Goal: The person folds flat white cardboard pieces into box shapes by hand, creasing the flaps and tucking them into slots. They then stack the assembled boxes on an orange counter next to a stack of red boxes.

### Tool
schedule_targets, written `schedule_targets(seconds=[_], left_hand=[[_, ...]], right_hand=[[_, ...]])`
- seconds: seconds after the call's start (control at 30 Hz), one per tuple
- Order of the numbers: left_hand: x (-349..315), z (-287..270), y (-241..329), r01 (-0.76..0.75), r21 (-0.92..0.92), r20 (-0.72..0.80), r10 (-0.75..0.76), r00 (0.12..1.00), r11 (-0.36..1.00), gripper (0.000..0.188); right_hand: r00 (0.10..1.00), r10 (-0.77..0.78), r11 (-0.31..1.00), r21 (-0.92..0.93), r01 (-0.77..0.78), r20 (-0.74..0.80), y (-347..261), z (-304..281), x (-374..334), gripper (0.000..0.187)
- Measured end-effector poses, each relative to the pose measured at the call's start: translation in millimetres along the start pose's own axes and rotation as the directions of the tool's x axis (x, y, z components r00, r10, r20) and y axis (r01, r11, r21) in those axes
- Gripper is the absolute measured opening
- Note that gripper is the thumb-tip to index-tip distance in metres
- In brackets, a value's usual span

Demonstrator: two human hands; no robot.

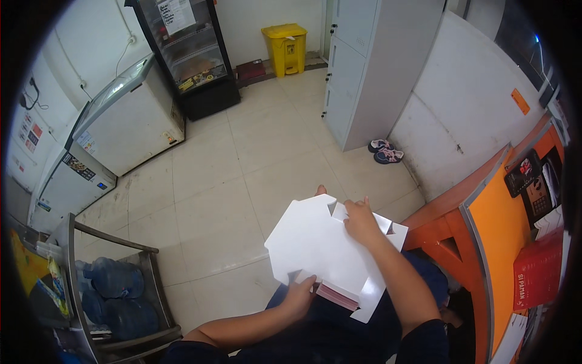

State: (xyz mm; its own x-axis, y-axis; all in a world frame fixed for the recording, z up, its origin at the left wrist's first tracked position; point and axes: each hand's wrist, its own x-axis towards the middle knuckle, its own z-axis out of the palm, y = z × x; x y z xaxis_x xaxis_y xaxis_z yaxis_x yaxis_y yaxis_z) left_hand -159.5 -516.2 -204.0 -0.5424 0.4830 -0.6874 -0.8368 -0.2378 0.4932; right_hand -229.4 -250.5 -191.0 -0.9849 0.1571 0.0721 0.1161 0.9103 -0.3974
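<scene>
A white folding-carton blank (321,239) is spread over my lap, with cut tabs and flaps along its edges. My left hand (301,295) grips its lower edge, thumb on top and the other fingers hidden underneath. Beside that thumb, a pinkish-red striped panel (337,296) shows at the lower edge. My right hand (361,219) is closed on a raised flap at the upper right edge; its fingertips are partly hidden. A bit of skin shows past the blank's far edge, and I cannot tell what part it is.
At right stands an orange desk (500,227) with a red box (536,273) on it. Water jugs (118,279) sit in a metal rack at lower left. Farther off are chest freezers (130,121), a glass-door fridge (194,54), a yellow bin (285,51), grey lockers (388,73) and shoes (387,153).
</scene>
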Motion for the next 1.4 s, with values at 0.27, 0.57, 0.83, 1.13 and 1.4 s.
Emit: schedule_targets(seconds=[0.27,0.57,0.83,1.13,1.4], left_hand=[[7,-5,-3,-0.170,0.104,0.032,0.168,0.985,0.980,0.036],[4,1,9,-0.192,0.168,0.028,0.190,0.981,0.967,0.036],[-3,8,17,-0.085,0.127,0.037,0.081,0.996,0.988,0.040],[0,3,8,-0.054,0.194,0.067,0.042,0.997,0.979,0.039],[-53,-10,51,-0.033,0.745,0.427,-0.438,0.791,0.666,0.078]], right_hand=[[0.989,-0.007,0.984,-0.175,0.034,0.150,-19,-25,2,0.043],[0.942,-0.126,0.949,-0.239,0.206,0.311,-6,-31,18,0.047],[0.987,0.105,0.994,-0.017,-0.104,0.119,-3,-15,6,0.054],[0.999,-0.009,0.968,-0.251,0.019,0.039,-20,-3,-5,0.027],[0.971,-0.231,0.956,-0.200,0.214,-0.065,-50,-1,-21,0.019]])
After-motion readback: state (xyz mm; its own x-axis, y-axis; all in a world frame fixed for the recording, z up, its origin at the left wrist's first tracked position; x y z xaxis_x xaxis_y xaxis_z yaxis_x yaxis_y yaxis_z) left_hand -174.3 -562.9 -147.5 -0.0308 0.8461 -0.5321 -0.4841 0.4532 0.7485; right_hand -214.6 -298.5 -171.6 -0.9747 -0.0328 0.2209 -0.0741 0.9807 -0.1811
